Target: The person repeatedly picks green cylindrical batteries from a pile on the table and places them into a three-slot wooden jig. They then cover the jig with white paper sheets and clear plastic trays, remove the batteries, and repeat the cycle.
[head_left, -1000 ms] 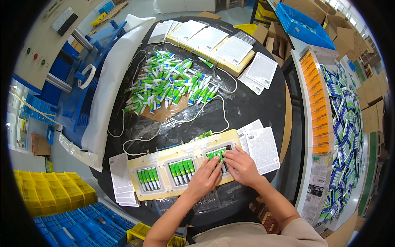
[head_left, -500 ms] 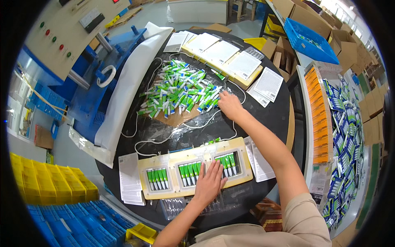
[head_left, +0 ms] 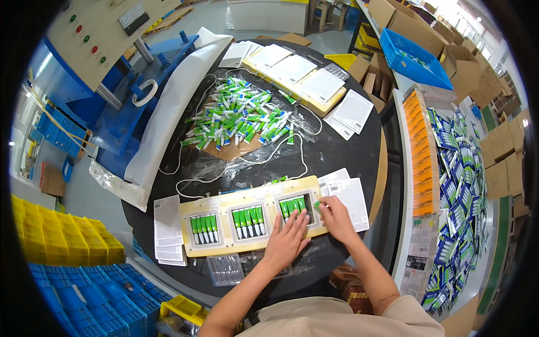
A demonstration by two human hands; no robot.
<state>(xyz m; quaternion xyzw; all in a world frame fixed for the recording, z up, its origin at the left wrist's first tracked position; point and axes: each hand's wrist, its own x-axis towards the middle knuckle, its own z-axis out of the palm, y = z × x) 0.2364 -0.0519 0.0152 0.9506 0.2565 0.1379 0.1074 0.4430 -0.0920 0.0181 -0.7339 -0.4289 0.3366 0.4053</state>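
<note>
My left hand (head_left: 287,241) lies with its fingers stretched over the right window of a cream-coloured frame tray (head_left: 255,245), touching the green-and-white tubes (head_left: 291,205) there. At the tray's right end my right hand (head_left: 338,219) pinches a small green tube (head_left: 318,206), mostly hidden by the fingers. Rows of similar tubes fill the left window (head_left: 204,228) and the middle window (head_left: 248,222). Beyond the tray is a loose heap of green, white and blue tubes (head_left: 238,112) on brown cardboard. Printed white cards (head_left: 353,202) lie beside the tray under my right hand.
A second cream tray (head_left: 320,106) bearing white cards stands at the back of the round black table (head_left: 348,151). White cord (head_left: 269,161) loops between tray and heap. Clear plastic blisters (head_left: 224,269) lie at the near edge. Blue machinery (head_left: 120,129) stands left, packed blister cards (head_left: 449,224) right.
My right hand has come back from the heap's right edge to the tray's right end with a tube. My left hand stays over the right window.
</note>
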